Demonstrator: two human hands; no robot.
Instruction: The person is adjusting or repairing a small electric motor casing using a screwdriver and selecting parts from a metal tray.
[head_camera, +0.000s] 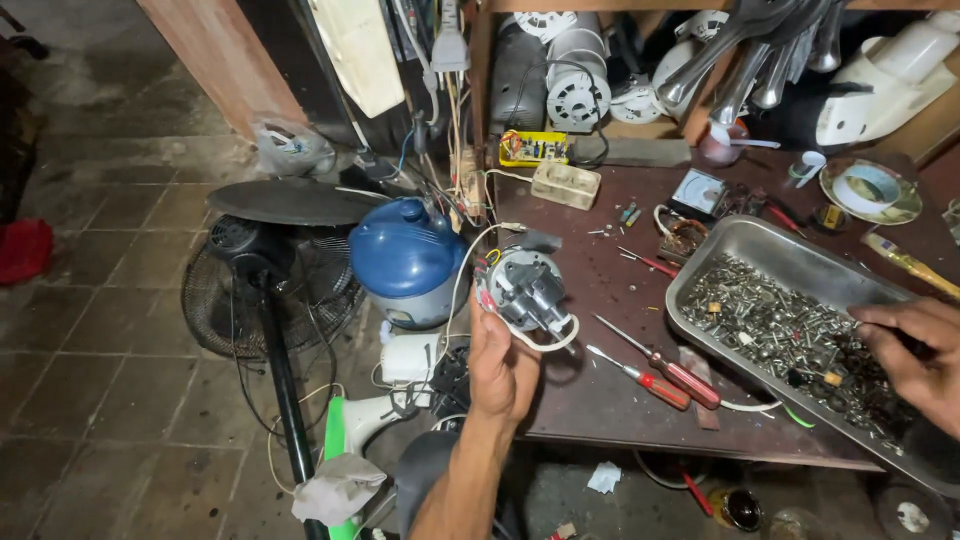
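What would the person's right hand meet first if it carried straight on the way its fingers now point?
The right hand points left across the metal tray, so probably more of the loose screws; depth is unclear.

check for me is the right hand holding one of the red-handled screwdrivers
No, the right hand reaches into the metal tray of screws, while both screwdrivers lie untouched on the bench.

blue cooker (406, 258) | fan guard (268, 285) (floor) | two red-handled screwdrivers (662, 372) | tape roll (868, 186)

Small appliance repair workshop, cluttered workbench (600, 390), metal tray of screws (770, 240) at three o'clock, screwdrivers (660, 365), dismantled fans (270, 270) at nine o'clock, fan motors (575, 85) at twelve.
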